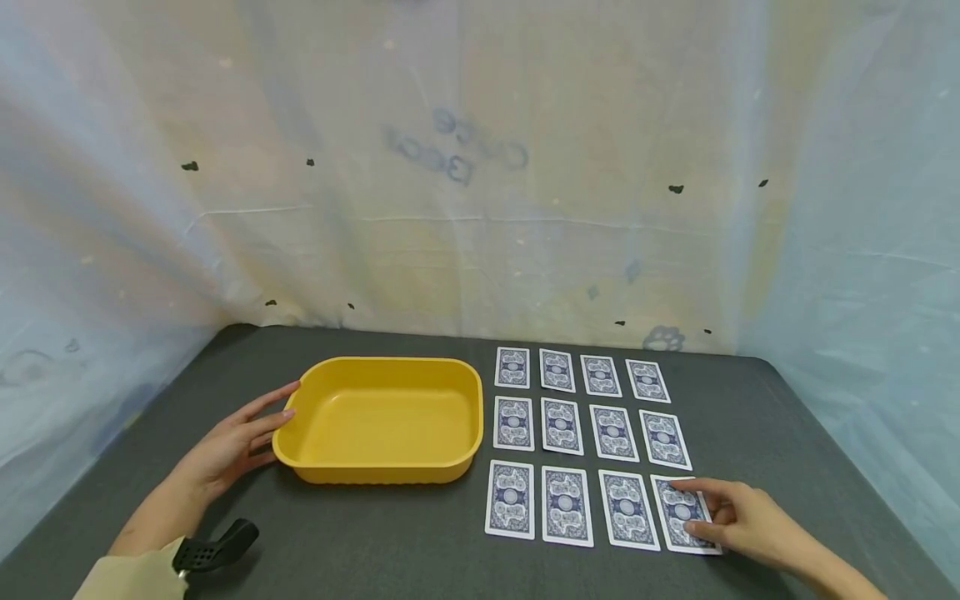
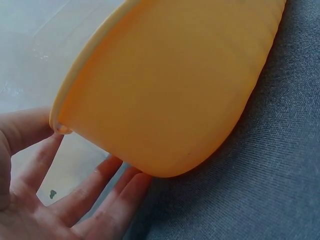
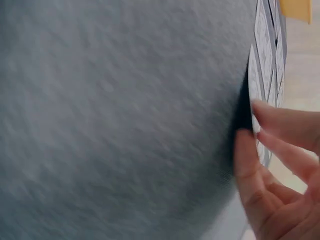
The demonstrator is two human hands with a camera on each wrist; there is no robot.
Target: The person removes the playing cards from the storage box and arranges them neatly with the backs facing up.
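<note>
My left hand (image 1: 228,446) is at the left end of a yellow plastic tub (image 1: 378,476). In the left wrist view, the thumb meets the tub's rim (image 2: 75,82) and the other fingers lie along the end wall. At the right, my right hand (image 1: 750,521) pinches a face-down playing card (image 1: 678,508), the nearest and rightmost of a grid. Its patterned back is blue and white. The right wrist view shows this card (image 3: 254,80) edge-on, with its near edge raised over a dark shadow, the thumb on one face and a finger at the other.
Several more face-down cards (image 1: 567,506) lie in three rows between the tub and my right hand. All rest on a dark grey cloth-covered table (image 1: 375,542). Pale plastic sheeting (image 1: 465,275) hangs behind and along both sides. A black strap (image 1: 217,547) circles my left wrist.
</note>
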